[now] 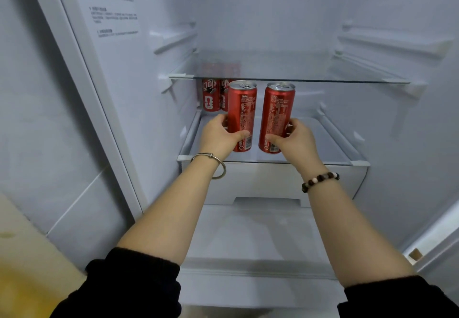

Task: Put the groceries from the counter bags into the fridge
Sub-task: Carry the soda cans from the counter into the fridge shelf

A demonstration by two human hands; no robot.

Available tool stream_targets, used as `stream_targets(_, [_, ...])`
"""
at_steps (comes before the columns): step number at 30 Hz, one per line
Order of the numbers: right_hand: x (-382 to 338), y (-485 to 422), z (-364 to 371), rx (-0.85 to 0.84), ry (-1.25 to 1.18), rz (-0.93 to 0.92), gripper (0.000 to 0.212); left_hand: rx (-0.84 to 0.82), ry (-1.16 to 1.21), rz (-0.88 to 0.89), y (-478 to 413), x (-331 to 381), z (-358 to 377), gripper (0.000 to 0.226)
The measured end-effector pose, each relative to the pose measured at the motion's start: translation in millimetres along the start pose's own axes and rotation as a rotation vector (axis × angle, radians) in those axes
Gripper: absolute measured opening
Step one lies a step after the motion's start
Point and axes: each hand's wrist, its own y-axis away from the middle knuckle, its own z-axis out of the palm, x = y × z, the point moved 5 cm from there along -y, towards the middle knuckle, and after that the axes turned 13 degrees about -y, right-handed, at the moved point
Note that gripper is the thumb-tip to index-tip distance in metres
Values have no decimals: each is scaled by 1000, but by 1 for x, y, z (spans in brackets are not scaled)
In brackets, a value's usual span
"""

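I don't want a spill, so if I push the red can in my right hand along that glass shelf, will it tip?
Possibly, if pushed high: the can in your right hand is tall and narrow. The glass shelf looks smooth, so it should slide. Its tab seems closed, so likely full and stiff.

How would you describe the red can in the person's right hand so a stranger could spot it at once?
Look inside the open white fridge, at its lower glass shelf. The slim red metal drink can is the rightmost, at the front, gripped by the right hand wearing a beaded bracelet.
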Motion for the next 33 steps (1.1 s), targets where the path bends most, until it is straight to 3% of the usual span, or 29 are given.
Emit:
stream_targets(13, [0,-44,63,-19,61,-23,49,338,-33,-163,-42,-34,-23,40])
stream_targets(21, [-2,-77,84,-81,114,-37,36,364,-53,-215,-74,-42,-16,34])
stream_targets(33, [4,-116,105,-116,167,-20,34,368,-79,-264,-99,-45,-11,35])
